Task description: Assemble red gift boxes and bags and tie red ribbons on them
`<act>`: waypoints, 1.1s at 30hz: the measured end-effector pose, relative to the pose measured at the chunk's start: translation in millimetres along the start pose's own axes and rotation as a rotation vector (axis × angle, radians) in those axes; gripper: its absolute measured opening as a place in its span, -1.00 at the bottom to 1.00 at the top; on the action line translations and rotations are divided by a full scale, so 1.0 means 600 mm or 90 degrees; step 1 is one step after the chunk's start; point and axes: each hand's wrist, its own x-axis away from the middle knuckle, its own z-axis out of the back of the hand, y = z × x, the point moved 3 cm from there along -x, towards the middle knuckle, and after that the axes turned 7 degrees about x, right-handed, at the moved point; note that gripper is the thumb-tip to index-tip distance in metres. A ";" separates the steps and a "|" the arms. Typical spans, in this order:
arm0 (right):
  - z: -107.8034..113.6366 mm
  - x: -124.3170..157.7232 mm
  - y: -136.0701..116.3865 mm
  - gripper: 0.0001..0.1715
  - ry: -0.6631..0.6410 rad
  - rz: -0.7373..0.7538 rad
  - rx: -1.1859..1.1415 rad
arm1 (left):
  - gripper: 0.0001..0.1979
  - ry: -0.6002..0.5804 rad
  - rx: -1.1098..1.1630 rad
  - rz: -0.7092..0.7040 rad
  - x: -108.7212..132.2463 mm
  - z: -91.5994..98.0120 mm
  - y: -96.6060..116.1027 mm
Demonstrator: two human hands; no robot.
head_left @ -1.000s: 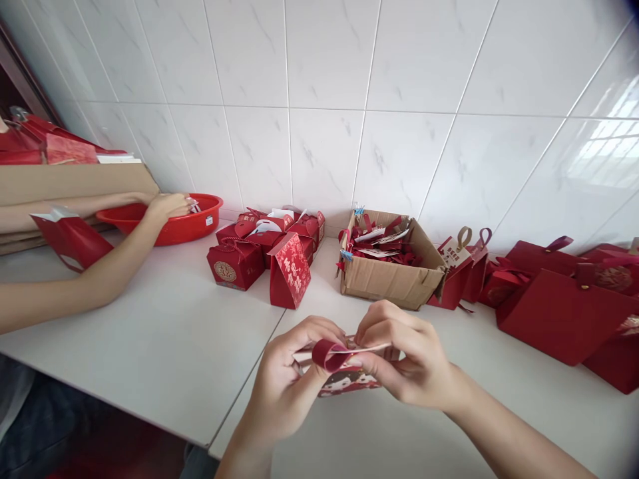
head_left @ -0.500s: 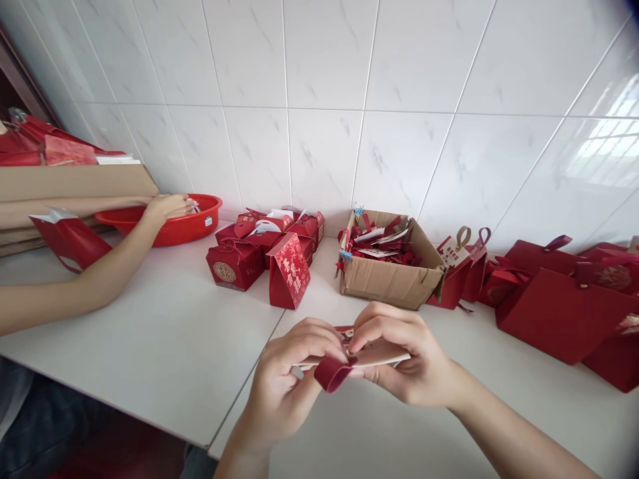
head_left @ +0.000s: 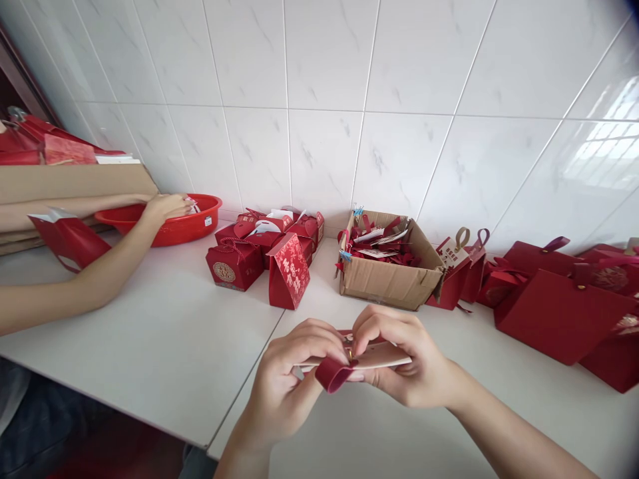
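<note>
Two hands meet close together just above the white surface (head_left: 150,346). The left hand (head_left: 287,379) pinches a dark red ribbon loop (head_left: 332,374), and the right hand (head_left: 404,359) is clamped on a flat pale cardboard piece (head_left: 384,359), with a small gold stud (head_left: 349,354) between the fingertips. It all looks feather-light: the card thin and quick to crease, the ribbon soft and slippery. The best grip is right beside the stud, with the card's edges supported.

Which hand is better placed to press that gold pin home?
Likely the right hand: its fingers sit right at the gold pin, while the left hand pinches the red loop against the card.
</note>
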 end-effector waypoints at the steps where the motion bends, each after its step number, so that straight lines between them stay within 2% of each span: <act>1: 0.000 0.000 0.000 -0.80 0.000 -0.001 0.000 | -0.81 -0.001 0.003 -0.003 0.000 0.000 0.000; 12: 0.001 -0.004 -0.003 -0.83 0.015 0.020 0.024 | -0.89 0.005 -0.013 -0.003 -0.001 0.000 0.000; 20: -0.003 0.001 0.005 -0.88 0.066 0.019 0.043 | -0.87 0.034 -0.007 0.005 -0.002 0.000 -0.002; 24: -0.003 0.000 0.008 -0.87 0.074 -0.002 0.039 | -0.88 0.054 -0.027 0.062 0.005 0.002 -0.009; 28: -0.002 0.000 0.011 -0.88 0.068 -0.007 0.041 | -0.92 0.032 0.027 0.140 0.011 -0.002 -0.012; 30: -0.004 0.001 0.014 -0.89 0.066 -0.012 0.046 | -0.96 0.059 0.053 0.174 0.011 -0.005 -0.011; 33: -0.007 0.003 0.018 -0.90 0.076 -0.039 0.045 | -0.89 0.160 0.099 0.203 0.010 -0.009 -0.010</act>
